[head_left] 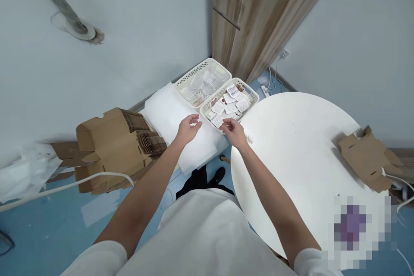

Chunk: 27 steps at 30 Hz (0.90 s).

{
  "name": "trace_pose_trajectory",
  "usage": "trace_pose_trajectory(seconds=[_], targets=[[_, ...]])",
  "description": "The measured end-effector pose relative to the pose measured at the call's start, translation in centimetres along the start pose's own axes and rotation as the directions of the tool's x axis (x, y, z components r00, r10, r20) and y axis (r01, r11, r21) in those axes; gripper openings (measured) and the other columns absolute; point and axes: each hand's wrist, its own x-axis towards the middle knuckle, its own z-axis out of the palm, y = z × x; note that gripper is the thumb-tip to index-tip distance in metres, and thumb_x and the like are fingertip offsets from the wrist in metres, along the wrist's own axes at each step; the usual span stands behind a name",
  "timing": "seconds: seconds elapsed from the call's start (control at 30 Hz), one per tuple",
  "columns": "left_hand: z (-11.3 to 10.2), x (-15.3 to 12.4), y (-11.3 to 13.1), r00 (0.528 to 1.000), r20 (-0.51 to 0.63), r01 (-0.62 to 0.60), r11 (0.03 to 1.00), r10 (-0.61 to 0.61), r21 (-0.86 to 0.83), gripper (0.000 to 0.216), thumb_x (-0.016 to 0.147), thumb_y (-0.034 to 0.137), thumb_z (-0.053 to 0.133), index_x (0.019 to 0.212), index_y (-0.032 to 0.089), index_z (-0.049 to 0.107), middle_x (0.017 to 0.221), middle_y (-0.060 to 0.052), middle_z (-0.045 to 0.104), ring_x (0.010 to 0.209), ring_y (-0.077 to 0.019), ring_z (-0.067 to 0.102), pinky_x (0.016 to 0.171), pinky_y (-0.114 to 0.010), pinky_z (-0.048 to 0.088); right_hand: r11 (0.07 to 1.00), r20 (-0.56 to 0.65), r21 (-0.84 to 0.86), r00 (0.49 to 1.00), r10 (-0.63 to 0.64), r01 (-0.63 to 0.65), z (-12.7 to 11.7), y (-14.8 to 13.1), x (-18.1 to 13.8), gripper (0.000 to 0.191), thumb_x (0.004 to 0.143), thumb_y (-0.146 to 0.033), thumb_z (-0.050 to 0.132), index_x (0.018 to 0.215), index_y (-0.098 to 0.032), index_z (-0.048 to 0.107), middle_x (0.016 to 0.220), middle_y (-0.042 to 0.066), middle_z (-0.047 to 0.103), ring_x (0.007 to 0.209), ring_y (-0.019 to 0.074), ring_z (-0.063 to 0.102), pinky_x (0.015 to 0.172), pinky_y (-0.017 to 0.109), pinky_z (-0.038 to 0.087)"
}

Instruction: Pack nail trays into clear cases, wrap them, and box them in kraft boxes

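Note:
My left hand [187, 130] hovers over the stack of white sheets [168, 108], its fingers loosely curled with a gap to the thumb and nothing visible in it. Over the near edge of a cream plastic basket [254, 95] is my right hand [235, 133], fingers bent and apart from the thumb; I see nothing held. Several white printed cards [230, 108], some with reddish pictures, fill that basket, and one lies close to my right fingertips. Behind it a second cream basket [183, 81] holds clear plastic pieces [207, 82]. A small clear packet [249, 139] lies by my right wrist.
A round white table [291, 146] stands at the right, bearing a folded cardboard piece [368, 157]. Flattened brown cardboard boxes [110, 142] are stacked at the left. A wood-grain cabinet [249, 17] rises behind the baskets. A power strip [265, 91] lies on the floor.

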Motion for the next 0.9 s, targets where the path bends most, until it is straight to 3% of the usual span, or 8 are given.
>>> trace_pose_trajectory(seconds=[0.27,0.47,0.73,0.9], targets=[[-2.2,11.9,-1.0,0.987,-0.075,0.135,0.988,-0.141,-0.078,0.044,0.064,0.023,0.061,0.107,0.017,0.055,0.105,-0.010,0.058,0.098,-0.0241,0.055,0.084,-0.039,0.045,0.996,0.034,0.086,0.999,0.022,-0.025,6.1,-3.4,11.4,0.031,0.067,-0.018,0.053,0.098,-0.018,0.055,0.100,0.005,0.061,0.088,0.0155,0.059,0.084,0.036,0.047],[-1.7,19.7,-3.0,0.985,-0.036,0.161,0.979,-0.166,-0.129,0.052,0.059,0.007,0.058,0.110,0.017,0.051,0.111,-0.010,0.053,0.108,-0.0261,0.049,0.093,-0.041,0.037,0.971,0.048,0.194,0.990,0.134,-0.141,10.0,-2.3,17.7,0.055,0.062,-0.010,0.052,0.116,-0.015,0.044,0.127,0.009,0.046,0.115,0.0203,0.047,0.097,0.038,0.038],[-0.4,23.0,-5.0,0.991,0.026,0.137,0.963,-0.135,-0.233,0.034,0.058,0.003,0.058,0.088,0.019,0.056,0.081,-0.004,0.058,0.095,-0.0254,0.054,0.089,-0.041,0.038,0.967,0.085,0.209,0.988,0.132,-0.147,12.1,0.7,22.5,0.073,0.061,-0.015,0.057,0.130,-0.016,0.031,0.136,0.008,0.035,0.126,0.0235,0.033,0.103,0.043,0.028],[-0.1,23.3,-5.7,0.989,0.065,0.143,0.953,-0.131,-0.266,0.032,0.062,0.002,0.053,0.091,0.016,0.057,0.081,-0.003,0.057,0.092,-0.0221,0.056,0.090,-0.044,0.037,0.964,0.094,0.217,0.986,0.137,-0.155,13.0,1.3,23.3,0.074,0.062,-0.017,0.058,0.131,-0.013,0.029,0.136,0.010,0.034,0.127,0.0242,0.031,0.104,0.041,0.027]])
